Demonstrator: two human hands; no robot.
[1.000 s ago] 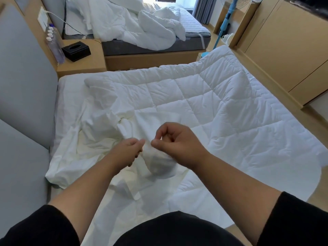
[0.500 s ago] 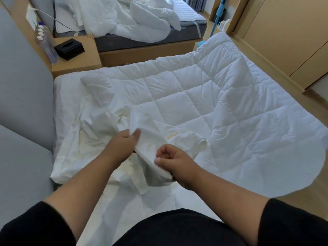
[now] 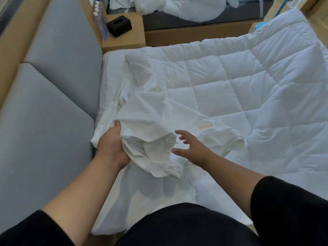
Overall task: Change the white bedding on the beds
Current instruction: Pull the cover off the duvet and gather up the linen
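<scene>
Item: white cover sheet [image 3: 159, 121], thin and creased, lying bunched at the head end of the near bed [image 3: 110, 71], on top of the quilted white duvet [image 3: 248, 86] — a small yellow label [image 3: 205, 126] shows on its upper face. Position: the bunch lies directly ahead of the person and slightly left of centre, close to the grey padded headboard [image 3: 53, 103]; its loose mass runs from the near-left edge of the bed away toward the far side, with a rolled hem trailing off to the right over the duvet. Left hand [image 3: 111, 144]: at the left flank of the bunch, thumb up and fingers tucked under a gathered fold, so it grips the sheet. Right hand [image 3: 190, 148]: just right of the bunch, fingers spread and relaxed, holding nothing; whether the fingertips touch the cloth cannot be told. Relation that counts: the left hand already has the cloth, while the free edge and label lie on the right-hand side, nearer the right hand — so a reach to the right and forward looks like the natural next grasp for spreading the sheet out. Also present: wooden nightstand [image 3: 124, 41] with a black tissue box [image 3: 119, 25], and a second bed [image 3: 195, 23] beyond with rumpled white bedding [image 3: 177, 8].
</scene>
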